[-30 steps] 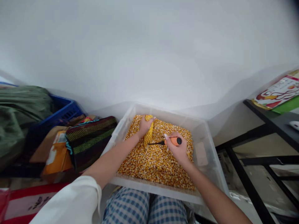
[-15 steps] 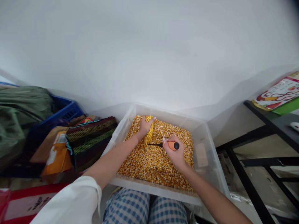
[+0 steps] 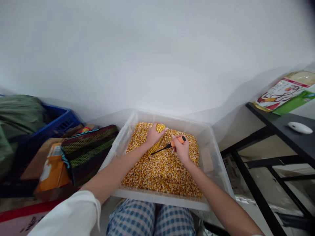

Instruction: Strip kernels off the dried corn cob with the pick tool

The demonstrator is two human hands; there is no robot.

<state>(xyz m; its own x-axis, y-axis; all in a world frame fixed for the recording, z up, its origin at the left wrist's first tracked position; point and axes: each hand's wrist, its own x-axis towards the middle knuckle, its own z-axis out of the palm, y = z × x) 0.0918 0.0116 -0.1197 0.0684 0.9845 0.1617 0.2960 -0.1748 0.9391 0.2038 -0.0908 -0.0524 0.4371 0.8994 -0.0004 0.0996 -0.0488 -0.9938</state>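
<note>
A dried yellow corn cob point(image 3: 160, 127) lies tilted across the loose corn kernels point(image 3: 159, 173), which fill a clear plastic bin point(image 3: 159, 196). My left hand point(image 3: 154, 136) grips the cob around its middle and hides most of it. My right hand point(image 3: 182, 149) holds a screwdriver point(image 3: 177, 141) by its orange handle. The screwdriver's thin black shaft reaches left, and its tip is at the lower part of the cob, just below my left hand.
A striped woven bag point(image 3: 86, 152), an orange packet point(image 3: 52, 170) and a blue crate point(image 3: 59, 123) stand left of the bin. To the right is a black metal shelf point(image 3: 290, 134) holding a white mouse point(image 3: 300, 127) and a printed packet point(image 3: 283, 93).
The cob has tilted, its lower end now further left. My right hand has moved up and left, swinging the screwdriver tip lower. The whole view has shifted slightly.
</note>
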